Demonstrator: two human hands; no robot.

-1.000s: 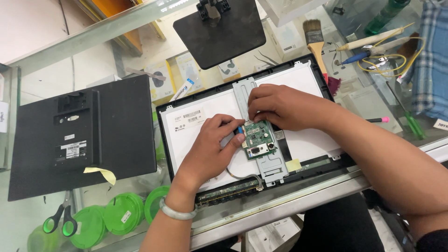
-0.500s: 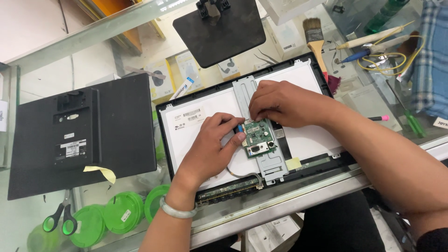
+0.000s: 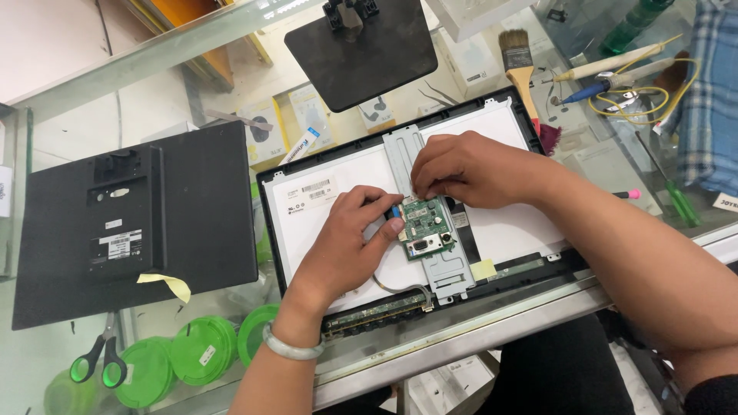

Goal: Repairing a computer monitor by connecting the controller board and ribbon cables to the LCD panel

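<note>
While the left hand [image 3: 346,238] pinches the green circuit board [image 3: 427,227], the right hand's [image 3: 469,169] curled fingers press its top edge.

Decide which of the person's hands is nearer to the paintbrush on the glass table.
Right. The right hand lies on the panel just below-left of the paintbrush; the left hand sits lower and further left, at the green board.

Place: an electronics repair workshop is being shown.
Bench: a glass-topped counter [image 3: 492,323] is being used.
Work: an opened monitor panel [image 3: 330,207] and its removed back cover [image 3: 131,223] are being displayed.
Tools: a paintbrush [image 3: 519,65], scissors [image 3: 100,361] and a coiled yellow cable [image 3: 653,92] are being kept nearby.
</note>
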